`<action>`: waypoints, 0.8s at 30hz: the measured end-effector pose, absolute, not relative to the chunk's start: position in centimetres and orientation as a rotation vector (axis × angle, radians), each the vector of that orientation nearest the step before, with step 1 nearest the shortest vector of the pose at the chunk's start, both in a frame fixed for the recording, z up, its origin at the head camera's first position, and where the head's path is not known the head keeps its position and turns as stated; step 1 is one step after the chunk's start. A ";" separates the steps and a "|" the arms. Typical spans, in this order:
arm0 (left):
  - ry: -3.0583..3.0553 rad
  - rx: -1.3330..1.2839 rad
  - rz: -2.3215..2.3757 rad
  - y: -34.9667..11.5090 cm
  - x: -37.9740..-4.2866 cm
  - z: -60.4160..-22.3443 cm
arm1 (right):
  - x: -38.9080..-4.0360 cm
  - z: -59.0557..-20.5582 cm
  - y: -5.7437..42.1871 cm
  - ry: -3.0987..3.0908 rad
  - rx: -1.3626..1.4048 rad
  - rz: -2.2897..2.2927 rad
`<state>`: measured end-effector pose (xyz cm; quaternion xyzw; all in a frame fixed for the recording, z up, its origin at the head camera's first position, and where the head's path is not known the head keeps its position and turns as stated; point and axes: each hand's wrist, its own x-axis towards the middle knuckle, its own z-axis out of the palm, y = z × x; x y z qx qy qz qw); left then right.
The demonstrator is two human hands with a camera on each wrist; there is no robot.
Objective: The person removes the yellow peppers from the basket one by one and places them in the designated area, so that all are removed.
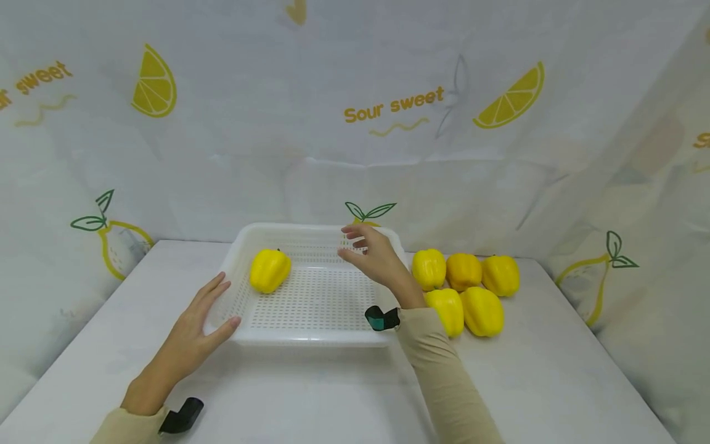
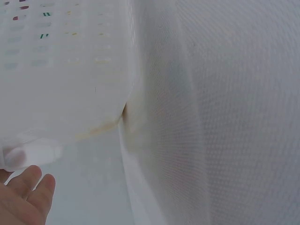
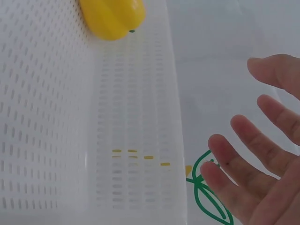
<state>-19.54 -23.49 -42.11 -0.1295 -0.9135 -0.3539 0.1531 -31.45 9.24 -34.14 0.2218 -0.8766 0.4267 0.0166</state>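
A white perforated plastic basket [image 1: 310, 338] stands on the table, with one yellow bell pepper [image 1: 270, 271] inside at its left end. My left hand [image 1: 185, 336] is at the basket's left front corner, thumb apart from the extended fingers; in the left wrist view its fingertips [image 2: 42, 187] are at the rim. Above the right part of the basket hovers my right hand [image 1: 374, 256], its fingers spread and loosely bent around nothing. In the right wrist view the same pepper [image 3: 112, 18] appears beyond that hand.
Several yellow bell peppers [image 1: 482, 311] sit grouped on the table just right of the basket, one partly hidden by the right forearm. A white cloth [image 1: 249, 123] printed with lemons hangs behind the white table [image 1: 310, 401].
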 end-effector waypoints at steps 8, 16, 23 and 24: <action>-2.616 -0.379 -1.020 -23.5 -19.5 -42.1 | -31.8 -34.2 8.0 -2.727 0.737 1.338; -2.619 -0.369 -1.015 -23.6 -19.5 -42.4 | -32.2 -34.4 5.9 -2.757 0.746 1.345; -2.612 -0.371 -1.014 -23.6 -19.6 -42.4 | -32.7 -35.0 4.6 -2.794 0.725 1.358; -2.615 -0.370 -1.014 -23.6 -19.6 -42.4 | -32.8 -35.1 4.4 -2.805 0.727 1.355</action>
